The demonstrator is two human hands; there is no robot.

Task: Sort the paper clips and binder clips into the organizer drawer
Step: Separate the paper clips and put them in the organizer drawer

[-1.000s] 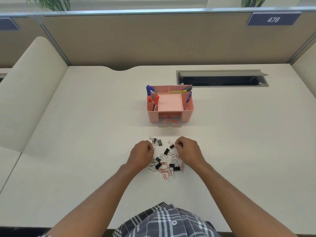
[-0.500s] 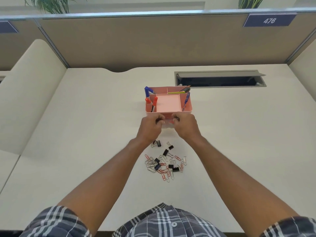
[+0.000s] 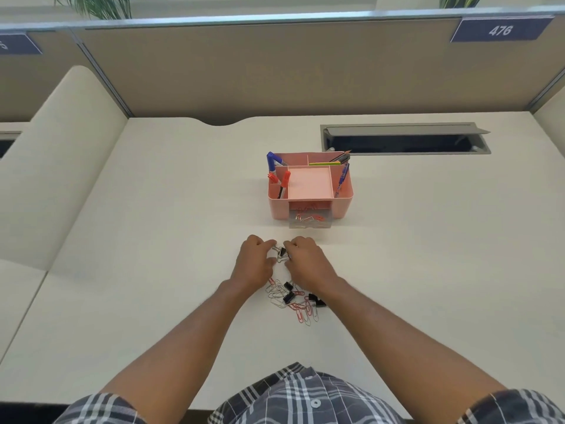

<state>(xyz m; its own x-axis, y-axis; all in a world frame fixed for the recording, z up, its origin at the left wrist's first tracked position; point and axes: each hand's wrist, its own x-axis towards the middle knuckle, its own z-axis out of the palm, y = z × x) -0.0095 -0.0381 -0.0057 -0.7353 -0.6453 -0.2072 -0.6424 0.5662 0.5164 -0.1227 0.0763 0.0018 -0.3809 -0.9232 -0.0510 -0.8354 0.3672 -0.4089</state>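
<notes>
2 hands (image 3: 282, 264) crowd binder clip (image 3: 281, 251); pens (image 3: 276, 171) behind.

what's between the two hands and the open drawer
Only bare desk, as the head view shows. The left hand and right hand sit at the clip pile, apart from the drawer.

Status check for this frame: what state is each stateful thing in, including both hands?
organizer drawer: pulled open, paper clips inside
desk cable hatch: lid raised
clip pile: loose on desk, unsorted
left hand: fingers curled at binder clip
right hand: fingers curled at same clip
</notes>
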